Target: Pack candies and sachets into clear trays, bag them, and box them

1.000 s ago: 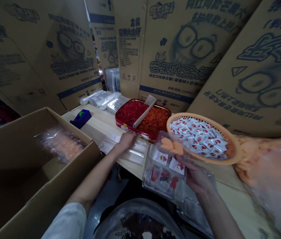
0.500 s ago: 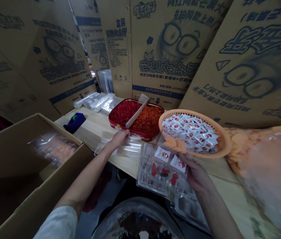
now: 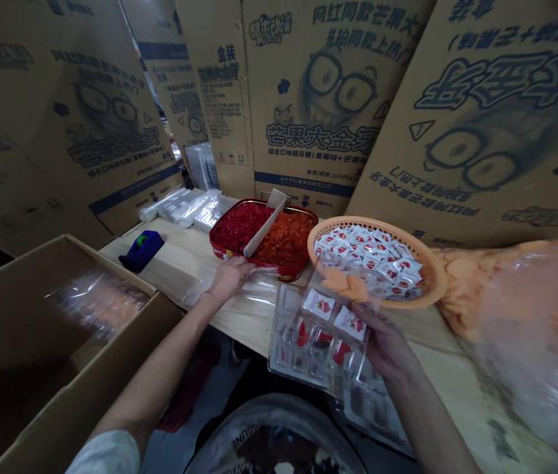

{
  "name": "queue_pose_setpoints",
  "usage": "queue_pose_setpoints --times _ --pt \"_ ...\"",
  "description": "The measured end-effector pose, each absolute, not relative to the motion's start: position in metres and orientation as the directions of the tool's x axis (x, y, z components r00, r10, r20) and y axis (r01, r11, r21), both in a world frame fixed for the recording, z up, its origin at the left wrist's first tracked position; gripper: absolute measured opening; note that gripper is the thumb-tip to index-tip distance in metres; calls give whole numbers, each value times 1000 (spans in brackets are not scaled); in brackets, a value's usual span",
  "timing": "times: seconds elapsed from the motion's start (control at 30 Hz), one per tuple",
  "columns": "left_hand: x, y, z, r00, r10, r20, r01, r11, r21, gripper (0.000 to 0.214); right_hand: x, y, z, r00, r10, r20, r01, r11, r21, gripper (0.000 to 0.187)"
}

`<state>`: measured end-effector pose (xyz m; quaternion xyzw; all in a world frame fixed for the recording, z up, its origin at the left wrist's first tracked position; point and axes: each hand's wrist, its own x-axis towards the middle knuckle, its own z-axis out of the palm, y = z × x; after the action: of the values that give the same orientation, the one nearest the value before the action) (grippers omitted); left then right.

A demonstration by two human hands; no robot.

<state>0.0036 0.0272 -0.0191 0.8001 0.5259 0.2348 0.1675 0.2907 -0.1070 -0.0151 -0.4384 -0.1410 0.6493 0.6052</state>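
On the wooden table [image 3: 175,260], backed by flattened cartons [image 3: 308,112], the right hand [image 3: 385,345] grips a clear plastic tray [image 3: 303,342] at the near edge; the left hand [image 3: 229,280] rests on clear plastic [image 3: 259,296], its grip hard to tell. An open carton [image 3: 62,309] stands just left.

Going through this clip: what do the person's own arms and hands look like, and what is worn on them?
Both hands are bare: the left hand and the right hand show no gloves, watch or bracelet. The left arm comes out of a short, pale sleeve with no marking that shows; the right arm's sleeve is out of view.
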Motion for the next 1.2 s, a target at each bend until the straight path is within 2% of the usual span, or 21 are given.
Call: queue_pose_setpoints --times 0.17,0.3,0.4,0.47,0.53,0.7,0.8,1.03,1.2 --pt "10 7 26 176 962 210 728 -271 630 34 293 -97 10 265 883 -389 -708 -96 -700 19" --pt "15 -13 46 147 974 172 622 -227 750 39 298 -85 44 376 885 -274 -689 69 -722 19" --pt "19 -32 49 118 991 66 384 -107 917 34 300 -75 66 417 890 -182 -670 166 -724 17" --pt "22 -47 50 90 996 -28 188 11 982 34 298 -67 78 443 888 -125 -651 222 -726 14" --pt "25 -61 49 59 996 -63 115 56 992 36 292 -60 87 450 889 -82 -650 263 -713 12" --pt "31 -86 43 -4 1000 27 189 -26 982 31 256 -48 106 355 935 10 -700 273 -659 12" --pt "30 -94 41 6 1000 29 207 -29 978 28 235 -45 106 316 946 74 -707 287 -647 12" --pt "21 -101 44 17 997 -76 95 74 993 30 227 -39 82 383 921 73 -713 345 -611 16" --pt "20 -99 39 35 987 -155 -29 156 987 33 217 -47 87 356 927 113 -709 347 -614 22"
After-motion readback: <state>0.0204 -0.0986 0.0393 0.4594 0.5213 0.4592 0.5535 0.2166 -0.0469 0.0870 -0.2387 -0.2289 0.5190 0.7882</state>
